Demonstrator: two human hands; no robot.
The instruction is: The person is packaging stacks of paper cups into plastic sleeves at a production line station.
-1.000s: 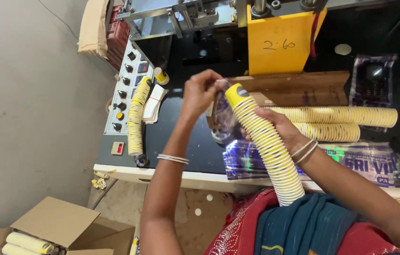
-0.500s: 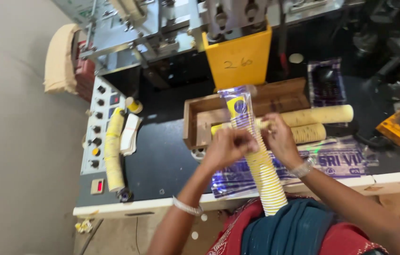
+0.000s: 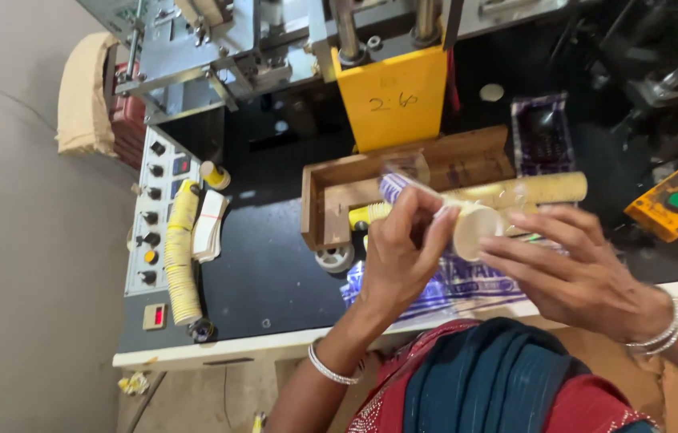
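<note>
Two hands work at frame centre: the left hand [image 3: 403, 256] pinches a clear plastic sleeve [image 3: 400, 186], while the right hand [image 3: 571, 269], fingers spread, steadies one cup stack [image 3: 477, 231] seen end-on. At 12 o'clock, one wooden tray [image 3: 331, 192] holds one stack [image 3: 543, 188]; another stack [image 3: 181, 256] lies at 9 o'clock on the worktop [image 3: 267, 273].

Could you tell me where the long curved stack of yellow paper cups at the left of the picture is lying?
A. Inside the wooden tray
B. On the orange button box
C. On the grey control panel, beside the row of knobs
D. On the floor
C: the curved stack of cups lies along the control panel, just right of its knobs, well apart from the wooden tray and the person's hands.
</note>
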